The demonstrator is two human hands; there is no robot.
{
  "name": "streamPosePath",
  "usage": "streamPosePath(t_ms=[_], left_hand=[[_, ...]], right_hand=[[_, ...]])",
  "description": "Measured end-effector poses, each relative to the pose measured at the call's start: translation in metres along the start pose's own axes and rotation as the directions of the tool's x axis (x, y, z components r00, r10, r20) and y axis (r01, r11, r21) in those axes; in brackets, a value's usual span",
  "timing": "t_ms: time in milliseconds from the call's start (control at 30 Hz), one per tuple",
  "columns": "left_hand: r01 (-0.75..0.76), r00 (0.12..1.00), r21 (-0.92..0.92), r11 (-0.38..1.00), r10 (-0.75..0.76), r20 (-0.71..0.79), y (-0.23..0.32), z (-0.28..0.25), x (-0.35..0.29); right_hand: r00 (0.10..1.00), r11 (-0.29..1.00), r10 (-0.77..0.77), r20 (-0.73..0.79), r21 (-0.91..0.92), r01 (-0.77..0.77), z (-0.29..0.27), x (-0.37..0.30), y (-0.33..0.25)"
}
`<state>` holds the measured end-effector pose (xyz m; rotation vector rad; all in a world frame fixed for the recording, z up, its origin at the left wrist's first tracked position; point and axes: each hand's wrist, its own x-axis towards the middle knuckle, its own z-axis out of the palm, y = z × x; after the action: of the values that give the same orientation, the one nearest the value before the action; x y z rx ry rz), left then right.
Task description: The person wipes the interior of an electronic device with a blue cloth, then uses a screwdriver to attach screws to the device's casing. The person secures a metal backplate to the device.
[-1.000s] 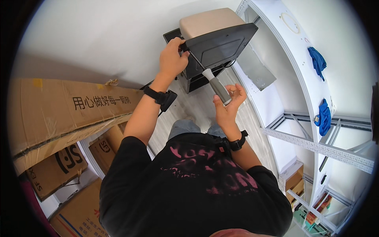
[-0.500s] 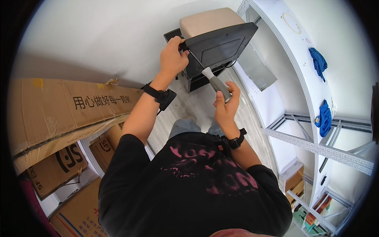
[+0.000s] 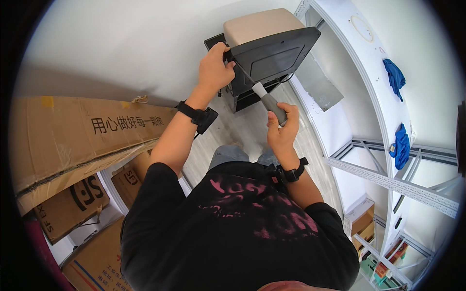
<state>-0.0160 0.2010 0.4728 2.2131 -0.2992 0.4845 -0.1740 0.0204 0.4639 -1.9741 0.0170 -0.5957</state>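
Note:
A tan padded seat with a black underside panel stands tilted at the far side, above a dark frame or box whose exact kind I cannot tell. My left hand is closed at the panel's left corner, thumb and fingers around a small black part there. In my right hand is a screwdriver with a grey handle and pale collar, held by thumb and fingers near the handle's end. Its shaft slants up and left toward my left fingers; the tip is hidden beside them.
To the left, a long cardboard box lies over more cardboard boxes. White metal shelving lines the right, with blue cloths against the white surface. A grey sheet leans by the shelf. Wood-look floor shows below.
The seat, the screwdriver and both hands appear slightly further right in the picture. My right fingers have shifted a little on the handle. Both hands keep their holds.

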Motion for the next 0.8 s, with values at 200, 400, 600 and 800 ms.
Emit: streamPosePath(t_ms=[200,400,600,800], left_hand=[[-0.026,0.999,0.042,0.999,0.025,0.029,-0.001,-0.002,0.004],[-0.03,0.999,0.033,0.999,0.028,0.046,-0.002,-0.004,0.005],[-0.065,0.996,-0.024,0.998,0.067,0.054,-0.004,-0.007,0.0],[-0.022,0.998,-0.078,0.997,0.027,0.056,-0.002,-0.005,-0.003]], right_hand=[[0.975,0.947,0.216,0.044,0.233,-0.221,0.003,0.006,-0.006],[0.77,0.624,0.569,0.29,0.457,-0.633,-0.003,0.015,-0.02],[0.705,0.543,0.505,0.498,0.452,-0.708,-0.019,0.02,-0.018],[0.654,0.455,0.477,0.587,0.472,-0.755,-0.03,0.023,-0.007]])
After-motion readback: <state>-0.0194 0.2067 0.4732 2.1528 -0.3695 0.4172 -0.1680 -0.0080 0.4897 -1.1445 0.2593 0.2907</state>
